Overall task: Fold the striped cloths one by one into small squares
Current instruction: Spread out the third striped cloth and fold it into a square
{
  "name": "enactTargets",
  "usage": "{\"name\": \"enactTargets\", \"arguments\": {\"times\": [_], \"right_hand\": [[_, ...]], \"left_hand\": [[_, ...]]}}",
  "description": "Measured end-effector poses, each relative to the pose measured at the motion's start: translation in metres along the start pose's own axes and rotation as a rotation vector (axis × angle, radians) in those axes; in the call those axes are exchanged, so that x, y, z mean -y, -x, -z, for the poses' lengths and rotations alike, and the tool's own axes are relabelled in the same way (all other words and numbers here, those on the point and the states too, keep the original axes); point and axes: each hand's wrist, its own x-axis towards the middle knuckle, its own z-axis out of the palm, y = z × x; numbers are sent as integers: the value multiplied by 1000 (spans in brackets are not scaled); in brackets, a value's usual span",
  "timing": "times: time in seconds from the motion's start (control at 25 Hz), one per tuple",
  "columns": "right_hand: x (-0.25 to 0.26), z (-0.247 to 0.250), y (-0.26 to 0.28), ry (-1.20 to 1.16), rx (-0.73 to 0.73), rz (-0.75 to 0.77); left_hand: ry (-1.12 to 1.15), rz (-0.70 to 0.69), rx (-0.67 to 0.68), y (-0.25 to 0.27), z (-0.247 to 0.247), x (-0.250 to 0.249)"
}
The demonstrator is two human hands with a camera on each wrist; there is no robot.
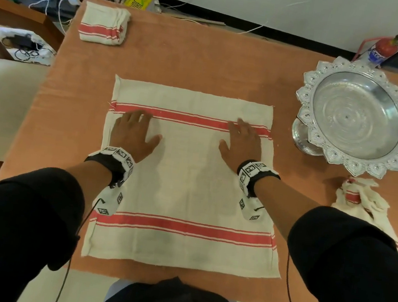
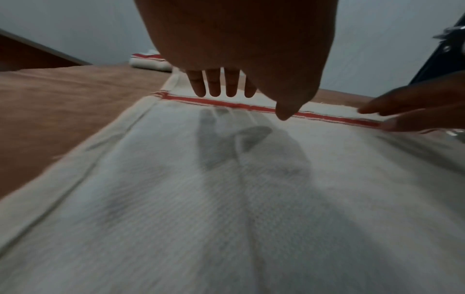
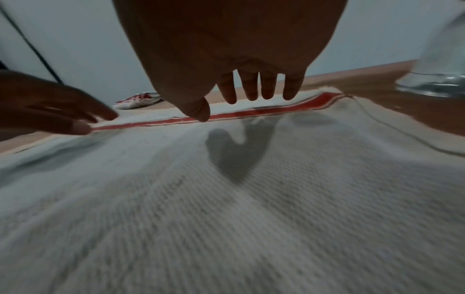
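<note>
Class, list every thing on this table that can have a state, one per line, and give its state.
spread cloth: lying flat, unfolded, stripes across
folded cloth: folded, far left corner
crumpled cloth: bunched, unfolded, right edge
silver bowl: upright, empty
left hand: fingers straight, over spread cloth
right hand: fingers straight, over spread cloth

Bare table (image 1: pixel 206 57) lies open at twelve o'clock beyond the spread cloth (image 1: pixel 189 175). A silver bowl (image 1: pixel 356 116) blocks two o'clock, a crumpled cloth (image 1: pixel 360 199) three, a folded stack (image 1: pixel 103 23) eleven.
</note>
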Motion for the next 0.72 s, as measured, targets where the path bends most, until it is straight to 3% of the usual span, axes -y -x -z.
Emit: {"name": "enactTargets", "arguments": {"times": [0.16,0.28,0.4,0.72], "right_hand": [[47,-2,-26,-7,18,183],[72,-9,-47,1,70,225],[62,-15,-59,-7,88,169],[-42,-9,-43,-61,-19,-131]], "left_hand": [[-21,-193,67,-38,-6,-43],[-9,-228,97,-57,-12,-62],[-20,-182,103,-63,-16,-44],[-38,-22,67,-51,-1,62]]}}
